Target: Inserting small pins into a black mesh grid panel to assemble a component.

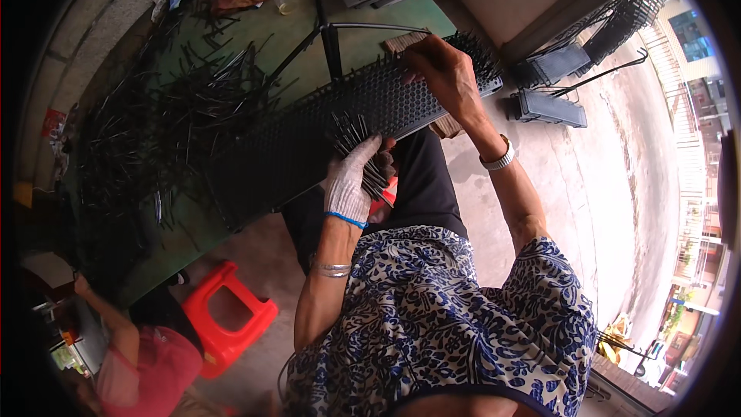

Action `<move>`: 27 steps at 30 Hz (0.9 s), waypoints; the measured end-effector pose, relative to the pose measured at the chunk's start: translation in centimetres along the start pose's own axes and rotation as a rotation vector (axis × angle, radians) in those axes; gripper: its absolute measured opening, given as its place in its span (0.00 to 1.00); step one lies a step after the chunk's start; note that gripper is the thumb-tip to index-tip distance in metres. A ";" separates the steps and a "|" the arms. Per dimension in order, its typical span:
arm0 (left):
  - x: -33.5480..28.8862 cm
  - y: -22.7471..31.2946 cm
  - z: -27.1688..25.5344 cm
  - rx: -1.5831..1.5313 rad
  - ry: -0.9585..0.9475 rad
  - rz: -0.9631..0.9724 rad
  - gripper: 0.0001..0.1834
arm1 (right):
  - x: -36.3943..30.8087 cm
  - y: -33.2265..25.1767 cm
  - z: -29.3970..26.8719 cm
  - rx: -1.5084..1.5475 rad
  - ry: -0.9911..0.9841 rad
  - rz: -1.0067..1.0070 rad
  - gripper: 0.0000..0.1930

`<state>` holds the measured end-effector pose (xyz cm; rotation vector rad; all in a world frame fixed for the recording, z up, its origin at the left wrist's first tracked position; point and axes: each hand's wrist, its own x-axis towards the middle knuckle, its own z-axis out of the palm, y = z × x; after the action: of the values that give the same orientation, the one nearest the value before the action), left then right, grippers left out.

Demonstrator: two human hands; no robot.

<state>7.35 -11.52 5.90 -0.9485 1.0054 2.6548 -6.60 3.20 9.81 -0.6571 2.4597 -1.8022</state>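
The left hand point(351, 183) is grasping black rods point(352, 133) at the near edge of a board point(397, 104) lying on the bench point(166, 260); the right hand point(441, 69) is hovering over the board, its grip's state indiscernible.

The blouse point(463, 309) is blue-patterned, the glove point(349, 189) white.

red plastic stool point(262, 315), co-worker in pink point(166, 367)
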 end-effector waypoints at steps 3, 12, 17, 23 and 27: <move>0.7 -0.8 -0.5 -0.027 -0.055 -0.043 0.10 | 1.0 1.7 0.6 -0.045 0.038 -0.088 0.05; 1.1 -1.2 -1.6 -0.319 -0.196 -0.135 0.07 | 2.9 3.1 1.3 -0.211 -0.019 -0.280 0.05; 1.4 -1.6 -1.6 -0.358 -0.205 -0.161 0.06 | 3.0 2.4 1.3 -0.233 -0.072 -0.262 0.05; 1.3 -1.4 -1.6 -0.290 -0.190 -0.150 0.07 | 3.3 2.3 1.0 -0.273 -0.097 -0.261 0.05; 1.0 -1.1 -1.5 -0.209 -0.163 -0.098 0.08 | 3.5 2.3 1.2 -0.270 -0.106 -0.296 0.05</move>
<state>7.71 -11.76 3.85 -0.7794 0.6408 2.7389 -10.18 1.48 8.06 -1.1570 2.6722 -1.4722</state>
